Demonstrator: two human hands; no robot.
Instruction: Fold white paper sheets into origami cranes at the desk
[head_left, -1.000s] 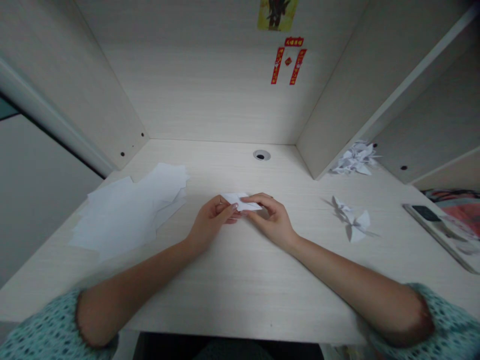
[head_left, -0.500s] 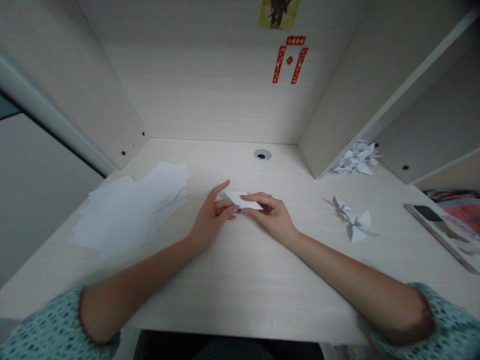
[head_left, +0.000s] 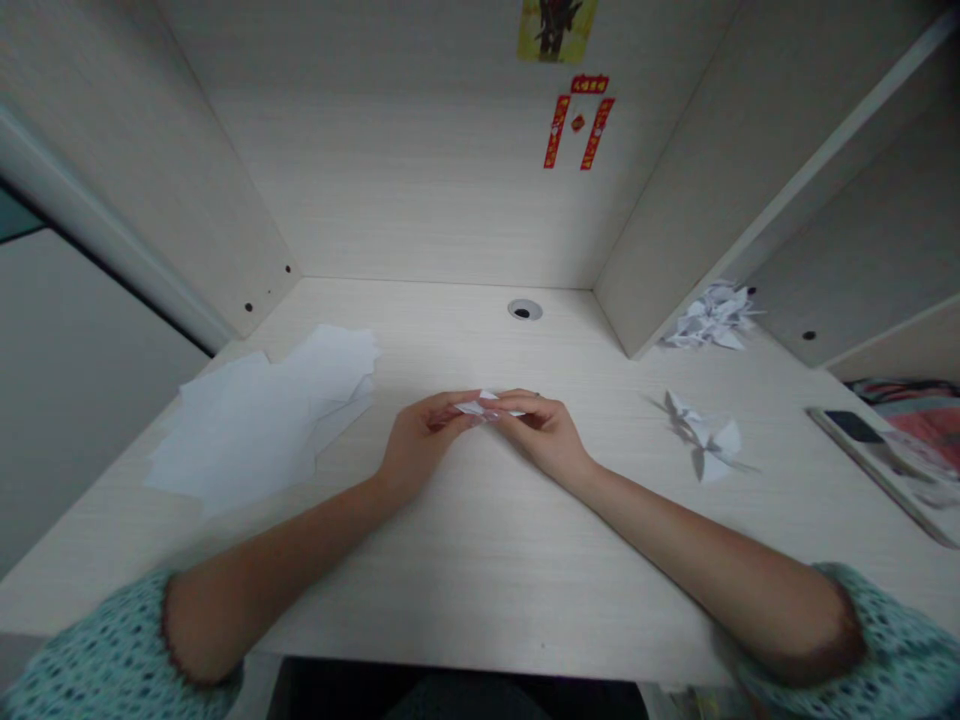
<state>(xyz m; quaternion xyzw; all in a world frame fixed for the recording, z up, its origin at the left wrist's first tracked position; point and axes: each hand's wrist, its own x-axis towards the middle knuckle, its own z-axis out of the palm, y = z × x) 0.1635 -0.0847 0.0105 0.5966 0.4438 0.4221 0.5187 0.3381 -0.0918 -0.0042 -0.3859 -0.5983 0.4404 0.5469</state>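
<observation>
A small folded piece of white paper (head_left: pixel 486 406) is held just above the pale wooden desk (head_left: pixel 480 560), at its middle. My left hand (head_left: pixel 418 442) pinches its left end with fingers curled. From the other side, my right hand (head_left: pixel 545 433) grips the right end, fingers closed over the top. Most of the paper is hidden under the fingers of both hands.
A loose pile of white sheets (head_left: pixel 262 415) lies at the left. Two folded paper cranes (head_left: pixel 703 437) sit at the right, several more (head_left: pixel 712 315) on the shelf behind. A phone or tablet (head_left: pixel 877 455) lies at far right. A cable hole (head_left: pixel 524 310) is behind.
My left forefinger, raised half a second ago, has come down onto the paper. Both hands have closed over it, so less of the paper shows.
</observation>
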